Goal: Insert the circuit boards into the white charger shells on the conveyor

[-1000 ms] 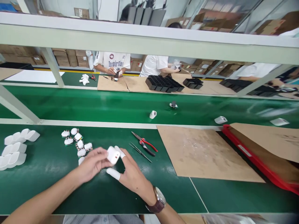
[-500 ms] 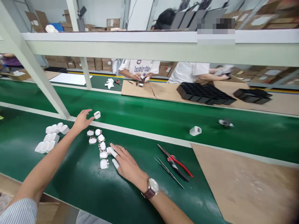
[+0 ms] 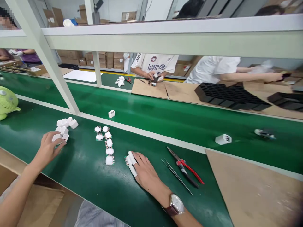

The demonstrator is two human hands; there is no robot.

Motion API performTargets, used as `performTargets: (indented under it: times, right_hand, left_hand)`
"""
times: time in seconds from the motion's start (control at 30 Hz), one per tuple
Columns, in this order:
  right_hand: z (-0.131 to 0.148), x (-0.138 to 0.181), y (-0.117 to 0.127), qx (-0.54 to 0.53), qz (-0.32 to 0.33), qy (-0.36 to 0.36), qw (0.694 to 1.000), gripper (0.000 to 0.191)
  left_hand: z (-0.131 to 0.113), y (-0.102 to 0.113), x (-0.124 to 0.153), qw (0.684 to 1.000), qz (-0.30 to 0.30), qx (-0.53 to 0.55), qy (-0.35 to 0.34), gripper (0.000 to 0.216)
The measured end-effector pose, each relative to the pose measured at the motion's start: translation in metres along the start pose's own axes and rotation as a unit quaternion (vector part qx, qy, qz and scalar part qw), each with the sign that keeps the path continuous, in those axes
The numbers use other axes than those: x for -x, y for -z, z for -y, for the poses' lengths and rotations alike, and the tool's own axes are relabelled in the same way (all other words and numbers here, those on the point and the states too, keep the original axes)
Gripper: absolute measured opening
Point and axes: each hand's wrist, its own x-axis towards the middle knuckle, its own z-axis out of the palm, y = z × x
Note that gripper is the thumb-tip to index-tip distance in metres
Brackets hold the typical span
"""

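Green, smooth belting covers the near bench (image 3: 90, 176) and the conveyor belt (image 3: 165, 119) beyond it, the two parted by a pale strip. Brown cardboard sheet (image 3: 255, 189) lies flat at the near right. Black compartment trays (image 3: 232, 97) sit on the far side, where other people in white shirts work.

Near left, the left hand (image 3: 48, 148) curls loosely over the nearest of a cluster of white rounded plastic shells (image 3: 63, 126), fingertips touching one without clearly closing round it. The right hand (image 3: 145, 170), wristwatch on its wrist and white finger cots on two fingers, lies palm down, pinching a small white part with a circuit board (image 3: 127, 160) at its fingertips.

Between the hands runs a line of similar white board pieces (image 3: 107, 143). Red-handled pliers (image 3: 187, 165) and thin tweezers (image 3: 176, 171) lie just right of the right hand. One white charger housing (image 3: 111, 113) rests on the conveyor, another (image 3: 222, 139) further right.
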Motion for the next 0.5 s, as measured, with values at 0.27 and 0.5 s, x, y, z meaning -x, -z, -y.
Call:
performTargets:
  times: [0.27, 0.5]
  right_hand:
    - [0.01, 0.019, 0.038, -0.169, -0.136, -0.106, 0.97, 0.043]
    - [0.022, 0.055, 0.066, -0.143, -0.117, -0.16, 0.97, 0.047]
  left_hand:
    - [-0.195, -0.064, -0.05, 0.897, 0.179, 0.358, -0.187, 0.009]
    - [-0.257, -0.124, -0.021, 0.872, 0.239, 0.407, -0.128, 0.061]
